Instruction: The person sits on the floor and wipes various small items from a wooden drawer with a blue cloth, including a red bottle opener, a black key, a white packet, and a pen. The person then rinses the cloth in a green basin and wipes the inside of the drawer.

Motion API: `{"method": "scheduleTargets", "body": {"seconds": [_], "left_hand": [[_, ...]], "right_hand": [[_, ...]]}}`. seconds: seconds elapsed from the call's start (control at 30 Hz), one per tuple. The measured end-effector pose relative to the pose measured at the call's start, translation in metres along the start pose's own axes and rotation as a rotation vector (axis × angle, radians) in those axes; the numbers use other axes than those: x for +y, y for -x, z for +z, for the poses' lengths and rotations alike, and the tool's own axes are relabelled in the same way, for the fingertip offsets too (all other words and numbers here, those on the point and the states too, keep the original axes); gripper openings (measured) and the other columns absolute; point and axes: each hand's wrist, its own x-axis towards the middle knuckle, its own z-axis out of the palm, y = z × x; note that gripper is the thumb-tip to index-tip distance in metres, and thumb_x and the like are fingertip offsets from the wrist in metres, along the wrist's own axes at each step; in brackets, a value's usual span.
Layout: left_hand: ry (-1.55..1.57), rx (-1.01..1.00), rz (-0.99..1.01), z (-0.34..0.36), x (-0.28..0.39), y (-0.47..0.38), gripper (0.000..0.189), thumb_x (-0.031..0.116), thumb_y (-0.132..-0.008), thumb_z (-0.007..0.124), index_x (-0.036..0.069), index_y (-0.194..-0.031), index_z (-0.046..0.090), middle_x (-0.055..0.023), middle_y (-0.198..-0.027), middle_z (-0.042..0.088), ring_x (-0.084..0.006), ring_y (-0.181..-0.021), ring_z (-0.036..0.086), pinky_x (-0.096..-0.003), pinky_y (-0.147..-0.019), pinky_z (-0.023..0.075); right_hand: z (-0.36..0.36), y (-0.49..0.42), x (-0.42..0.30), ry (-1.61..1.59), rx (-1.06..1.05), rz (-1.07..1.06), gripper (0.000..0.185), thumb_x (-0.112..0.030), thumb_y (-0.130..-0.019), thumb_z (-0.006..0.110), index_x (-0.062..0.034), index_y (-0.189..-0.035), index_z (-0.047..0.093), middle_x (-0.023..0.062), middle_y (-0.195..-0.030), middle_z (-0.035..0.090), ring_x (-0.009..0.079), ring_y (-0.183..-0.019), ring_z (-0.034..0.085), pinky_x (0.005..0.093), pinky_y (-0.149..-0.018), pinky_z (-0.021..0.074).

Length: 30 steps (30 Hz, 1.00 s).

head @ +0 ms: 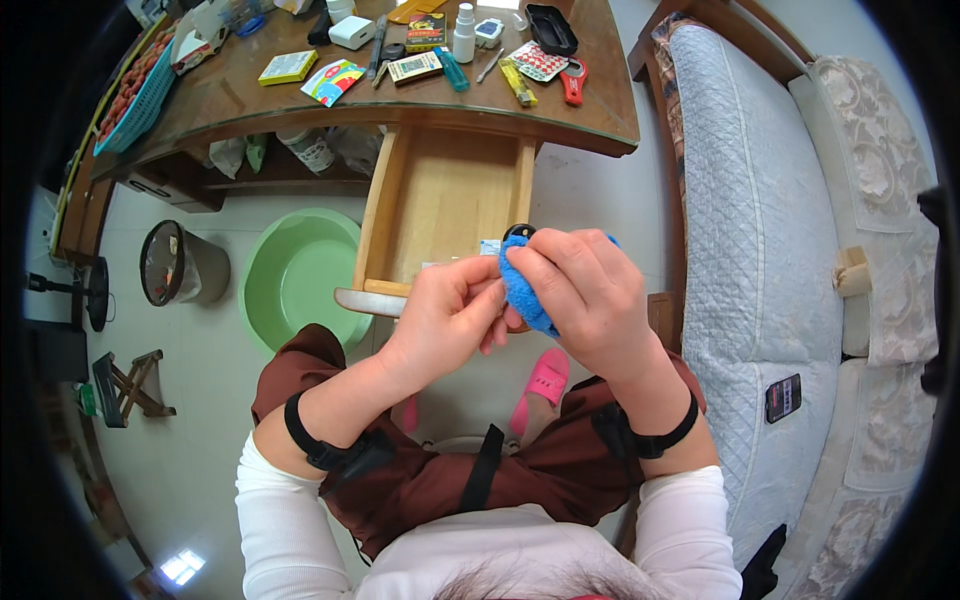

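In front of me, above the front end of a pulled-out wooden drawer (457, 176), both hands meet. My right hand (589, 289) grips a blue fluffy cloth (523, 292), bunched under its fingers. A black rounded end of a small object (519, 232) sticks out past the cloth's top; the rest of it is hidden. My left hand (454, 307) has its thumb and forefinger pinched together against the cloth's left side. What lies between those fingers cannot be seen. A small printed packet (490, 247) lies in the drawer, partly covered by my hands.
The glass-topped desk (247, 97) carries small boxes, a white spray bottle (465, 34), a red-handled tool (574, 81) and a blue basket (142, 112). A green basin (300, 277) and waste bin (187, 262) stand left. A phone (784, 397) lies on the quilted seat (757, 247) at right.
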Motion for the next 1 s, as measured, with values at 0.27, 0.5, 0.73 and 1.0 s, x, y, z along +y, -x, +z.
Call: {"method": "scheduleTargets", "body": {"seconds": [0.27, 0.5, 0.73, 1.0], "left_hand": [[-0.093, 0.128, 0.141, 0.005, 0.000, 0.003, 0.014, 0.004, -0.100, 0.051, -0.005, -0.102, 0.061, -0.0039, -0.072, 0.063, -0.0072, -0.057, 0.057, -0.0221, -0.051, 0.0458], [-0.179, 0.138, 0.135, 0.000, -0.005, 0.001, 0.014, 0.003, -0.099, 0.051, -0.007, -0.103, 0.061, -0.0030, -0.070, 0.062, -0.0064, -0.059, 0.057, -0.0237, -0.052, 0.0463], [-0.045, 0.040, 0.016, 0.002, -0.006, 0.000, 0.022, 0.008, -0.101, 0.049, -0.005, -0.113, 0.063, -0.0037, -0.073, 0.064, -0.0065, -0.056, 0.058, -0.0192, -0.046, 0.0440], [-0.179, 0.263, 0.242, -0.007, -0.007, -0.008, 0.017, 0.009, -0.098, 0.056, -0.005, -0.104, 0.065, -0.0010, -0.070, 0.060, -0.0060, -0.059, 0.058, -0.0244, -0.050, 0.0441]], "right_hand": [[0.003, 0.001, 0.001, 0.056, 0.041, 0.097, 0.040, -0.012, -0.067, 0.073, -0.0028, -0.105, 0.061, 0.0094, -0.097, 0.059, 0.0237, -0.077, 0.058, 0.0340, -0.062, 0.0514], [0.005, 0.005, -0.008, -0.048, -0.012, 0.126, 0.044, -0.011, -0.066, 0.074, -0.0027, -0.108, 0.062, 0.0098, -0.097, 0.061, 0.0257, -0.081, 0.060, 0.0342, -0.064, 0.0520], [0.006, 0.002, -0.004, -0.088, 0.139, 0.321, 0.045, -0.008, -0.062, 0.076, -0.0041, -0.106, 0.063, 0.0102, -0.097, 0.061, 0.0267, -0.083, 0.061, 0.0357, -0.067, 0.0524], [0.001, 0.001, 0.005, -0.016, 0.007, 0.206, 0.043, 0.003, -0.062, 0.071, -0.0042, -0.104, 0.066, 0.0087, -0.099, 0.062, 0.0277, -0.084, 0.062, 0.0362, -0.068, 0.0525]]}}
